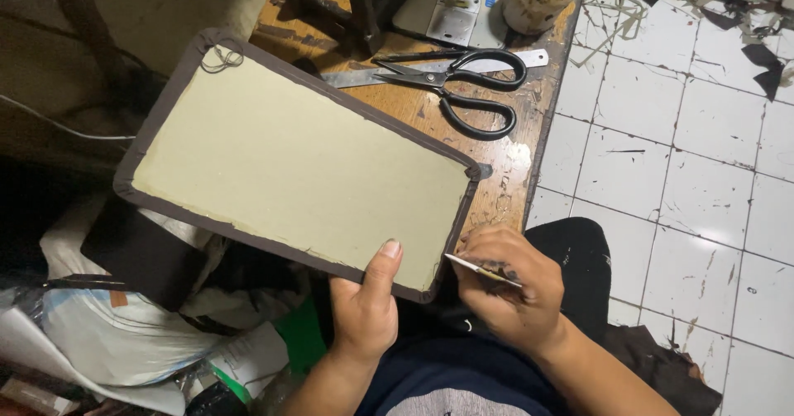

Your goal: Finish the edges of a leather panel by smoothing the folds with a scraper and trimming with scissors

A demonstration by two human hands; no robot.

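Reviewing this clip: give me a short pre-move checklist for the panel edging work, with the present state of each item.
1. Left hand has a firm grip on the cream panel, thumb on top: ok.
2. Right hand holds the thin flat tool with its tip at the panel's near right corner: ok.
3. Dark edge binding is seated all round: cannot tell; the near right corner is hidden behind the hand.
4. Loose thread at the far corner is trimmed: not ok.
5. Scissors lie on the wooden bench, apart from both hands: ok.
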